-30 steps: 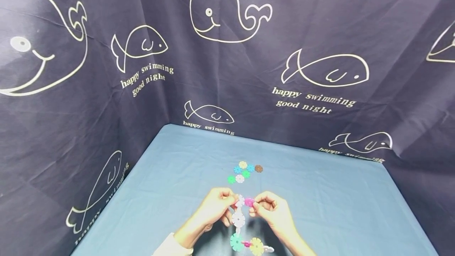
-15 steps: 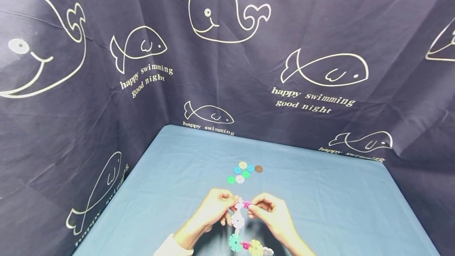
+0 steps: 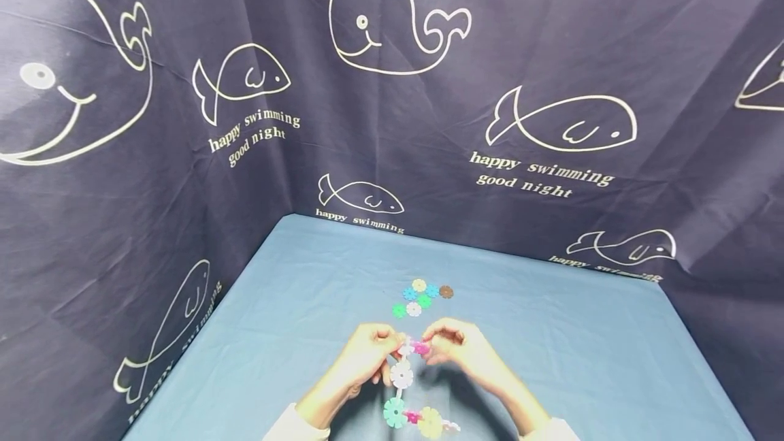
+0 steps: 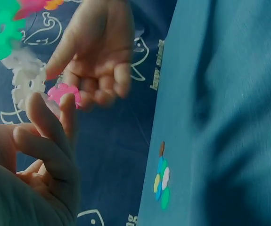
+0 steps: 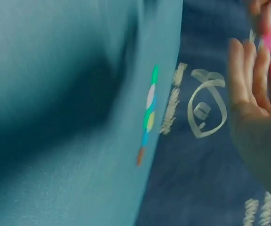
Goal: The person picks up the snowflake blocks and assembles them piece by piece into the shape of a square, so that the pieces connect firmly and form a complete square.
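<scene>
A chain of interlocking plastic flower discs hangs between the hands, over the table's near part. My left hand (image 3: 365,354) pinches a white disc (image 3: 406,347) at its upper end. A pink disc (image 3: 420,348) is slotted into that disc's right side. My right hand (image 3: 461,349) is beside the pink disc, fingers loosely extended and fingertips right at its edge; in the left wrist view its thumb and fingers are spread apart. Below hang another white disc (image 3: 401,374), a teal disc (image 3: 395,413), a small pink one (image 3: 413,418), and a yellow disc (image 3: 431,422) with a white piece (image 3: 451,426) at the end.
Beyond the hands, several loose flower discs lie flat in a cluster on the blue tablecloth (image 3: 331,271), among them a brown disc (image 3: 446,292) and a green disc (image 3: 399,311). A dark curtain (image 3: 422,135) printed with whales and fish stands behind and at the left.
The chain has shifted slightly left. My right hand has moved left and a little up, and its fingers have loosened from their pinch on the pink disc.
</scene>
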The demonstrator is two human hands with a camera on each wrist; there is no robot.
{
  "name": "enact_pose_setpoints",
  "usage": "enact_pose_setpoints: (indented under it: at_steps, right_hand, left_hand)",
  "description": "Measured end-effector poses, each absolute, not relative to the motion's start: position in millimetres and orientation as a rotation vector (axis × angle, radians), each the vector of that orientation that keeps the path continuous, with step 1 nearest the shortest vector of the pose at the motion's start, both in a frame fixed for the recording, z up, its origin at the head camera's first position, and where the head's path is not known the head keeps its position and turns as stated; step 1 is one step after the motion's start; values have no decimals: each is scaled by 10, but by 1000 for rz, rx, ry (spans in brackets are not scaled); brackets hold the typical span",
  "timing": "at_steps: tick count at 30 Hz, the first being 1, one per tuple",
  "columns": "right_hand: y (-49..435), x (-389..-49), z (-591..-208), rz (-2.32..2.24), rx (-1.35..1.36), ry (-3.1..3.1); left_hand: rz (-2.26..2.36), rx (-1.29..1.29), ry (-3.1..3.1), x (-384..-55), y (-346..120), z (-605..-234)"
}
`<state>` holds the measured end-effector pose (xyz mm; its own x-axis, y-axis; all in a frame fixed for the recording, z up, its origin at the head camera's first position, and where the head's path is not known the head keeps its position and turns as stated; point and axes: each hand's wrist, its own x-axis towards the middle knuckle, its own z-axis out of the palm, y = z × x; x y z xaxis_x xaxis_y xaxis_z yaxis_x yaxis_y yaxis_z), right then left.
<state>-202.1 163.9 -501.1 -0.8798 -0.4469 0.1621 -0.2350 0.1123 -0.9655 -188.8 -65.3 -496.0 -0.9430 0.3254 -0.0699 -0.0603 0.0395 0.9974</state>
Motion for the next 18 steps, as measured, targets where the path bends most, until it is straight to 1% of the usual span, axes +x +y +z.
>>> enact_pose_setpoints:
  at_steps: [3, 5, 8, 10, 14, 18]
  right_hand:
    - [1624, -2257, -5064, -1591, -702, 2541]
    - [1564, -2386, -5149, -1266, -762, 2818]
    - [1471, -2486, -5275, -762, -963, 3044]
    - [1436, -2489, -5354, -543, -1083, 3065]
    - [1435, -2417, -5473, -344, -1242, 3140]
    - [1456, -2341, -5521, -354, -1331, 3241]
  left_hand:
    - [1994, 240, 2040, -1892, -704, -4973]
    - [2006, 228, 2033, -1891, -743, -4984]
    - [2023, 225, 2028, -1883, -781, -4996]
    - [2027, 228, 2026, -1874, -793, -5004]
    - [2024, 230, 2011, -1858, -801, -5008]
    - [2044, 229, 2001, -1862, -814, -4982]
